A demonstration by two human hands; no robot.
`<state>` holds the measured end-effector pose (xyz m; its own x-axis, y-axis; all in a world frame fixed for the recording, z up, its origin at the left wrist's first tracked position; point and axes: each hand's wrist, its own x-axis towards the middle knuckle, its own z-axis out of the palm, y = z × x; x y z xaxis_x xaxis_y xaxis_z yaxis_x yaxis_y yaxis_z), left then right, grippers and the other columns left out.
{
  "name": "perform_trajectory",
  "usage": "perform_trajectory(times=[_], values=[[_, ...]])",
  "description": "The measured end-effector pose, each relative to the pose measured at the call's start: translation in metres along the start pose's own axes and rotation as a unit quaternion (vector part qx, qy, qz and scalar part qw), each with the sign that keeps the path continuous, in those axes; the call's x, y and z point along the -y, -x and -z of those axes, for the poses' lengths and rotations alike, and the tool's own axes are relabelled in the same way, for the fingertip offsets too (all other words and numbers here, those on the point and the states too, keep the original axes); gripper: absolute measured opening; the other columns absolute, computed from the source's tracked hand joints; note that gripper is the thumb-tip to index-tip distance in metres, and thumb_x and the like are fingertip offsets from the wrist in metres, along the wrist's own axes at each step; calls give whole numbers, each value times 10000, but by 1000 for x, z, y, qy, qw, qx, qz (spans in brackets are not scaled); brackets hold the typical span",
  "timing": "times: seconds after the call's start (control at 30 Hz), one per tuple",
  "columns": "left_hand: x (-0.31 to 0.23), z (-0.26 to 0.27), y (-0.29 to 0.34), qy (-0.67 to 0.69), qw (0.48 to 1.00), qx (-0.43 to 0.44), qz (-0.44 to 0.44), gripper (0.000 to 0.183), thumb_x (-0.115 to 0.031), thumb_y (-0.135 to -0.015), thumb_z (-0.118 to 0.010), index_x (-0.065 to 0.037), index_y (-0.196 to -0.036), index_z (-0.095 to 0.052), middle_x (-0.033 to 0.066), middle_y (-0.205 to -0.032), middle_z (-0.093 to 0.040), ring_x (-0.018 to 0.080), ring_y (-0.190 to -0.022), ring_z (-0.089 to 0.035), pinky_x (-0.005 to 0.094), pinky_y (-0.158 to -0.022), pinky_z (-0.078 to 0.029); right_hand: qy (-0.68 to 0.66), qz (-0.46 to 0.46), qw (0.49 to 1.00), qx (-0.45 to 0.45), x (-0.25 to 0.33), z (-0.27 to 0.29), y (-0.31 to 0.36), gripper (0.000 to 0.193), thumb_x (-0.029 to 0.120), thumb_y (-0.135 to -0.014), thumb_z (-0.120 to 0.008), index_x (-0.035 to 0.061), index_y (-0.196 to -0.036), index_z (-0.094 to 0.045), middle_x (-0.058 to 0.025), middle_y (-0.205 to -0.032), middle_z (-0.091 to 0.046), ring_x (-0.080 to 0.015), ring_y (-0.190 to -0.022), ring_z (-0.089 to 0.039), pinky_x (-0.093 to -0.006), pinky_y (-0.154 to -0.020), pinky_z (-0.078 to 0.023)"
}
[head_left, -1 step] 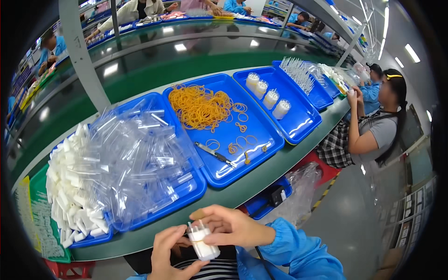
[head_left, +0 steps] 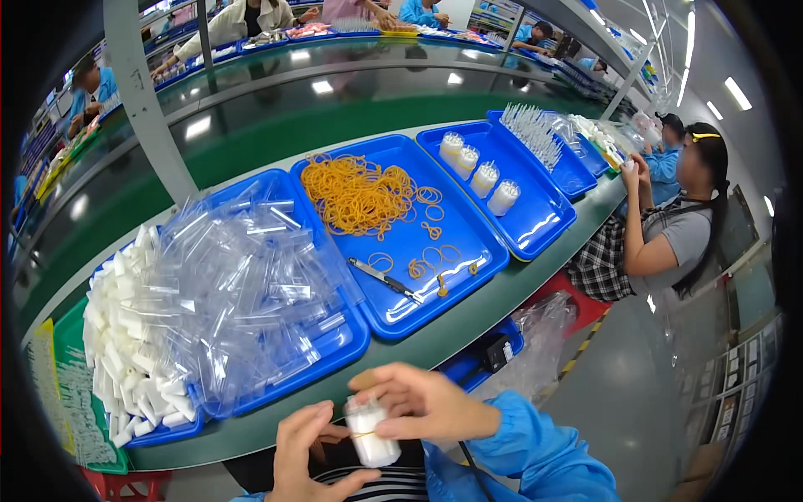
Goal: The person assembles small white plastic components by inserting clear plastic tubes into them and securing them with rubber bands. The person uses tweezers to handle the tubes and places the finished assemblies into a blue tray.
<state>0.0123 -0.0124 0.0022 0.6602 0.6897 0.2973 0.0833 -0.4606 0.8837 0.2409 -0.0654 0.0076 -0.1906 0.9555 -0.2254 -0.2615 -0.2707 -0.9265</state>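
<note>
The right hand keeps its grip closed on a bundle of white pieces, with thumb and fingers at its upper part, and a thin rubber band goes around the bundle. The left hand has its grip open, with thumb and fingers curved around the left side of the bundle; whether they touch it, I cannot tell. The bundle is in front of the person's body, slightly tilted, before the near edge of the green table. On this table, a blue tray carries clear plastic sleeves, with loose white pieces at their left. The middle tray holds a pile of yellow-brown rubber bands and a slim black tool. In the next tray, four similar bundles stand in a row.
</note>
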Motion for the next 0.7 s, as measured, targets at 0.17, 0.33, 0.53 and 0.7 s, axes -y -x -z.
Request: perform_trajectory(times=[0.17,0.33,0.53,0.7], values=[[1,0,-5,2,1000,-19,24,554,-14,-747,-838,-18,-1246,-597,123,-1217,-576,163,-867,-653,256,-679,-503,207,309,857,-356,50,67,20,577,32,-852,-711,6,-1364,-446,-128,-1208,-594,-217,-1110,-621,-383,-951,-527],[-6,0,-9,10,996,-73,45,183,21,-790,-778,-12,-932,-667,93,-927,-640,143,-669,-611,254,-592,-475,412,332,641,-556,76,181,9,553,41,-874,-688,-18,-1371,-452,-168,-1282,-575,-243,-1128,-614,-364,-942,-507],[15,7,-8,-72,994,-73,-39,258,-44,-675,-883,-50,-791,-653,59,-715,-679,196,-611,-642,279,-555,-486,608,252,532,-533,47,262,27,541,138,-916,-682,-7,-1398,-485,-161,-1380,-540,-283,-1257,-524,-386,-1088,-375],[22,9,5,-121,985,-104,-62,322,-153,-660,-920,-99,-754,-617,30,-619,-620,167,-518,-581,280,-465,-387,408,283,772,-398,29,67,3,313,75,-909,-650,-9,-1208,-611,-124,-1209,-636,-201,-999,-609,-324,-877,-489]])
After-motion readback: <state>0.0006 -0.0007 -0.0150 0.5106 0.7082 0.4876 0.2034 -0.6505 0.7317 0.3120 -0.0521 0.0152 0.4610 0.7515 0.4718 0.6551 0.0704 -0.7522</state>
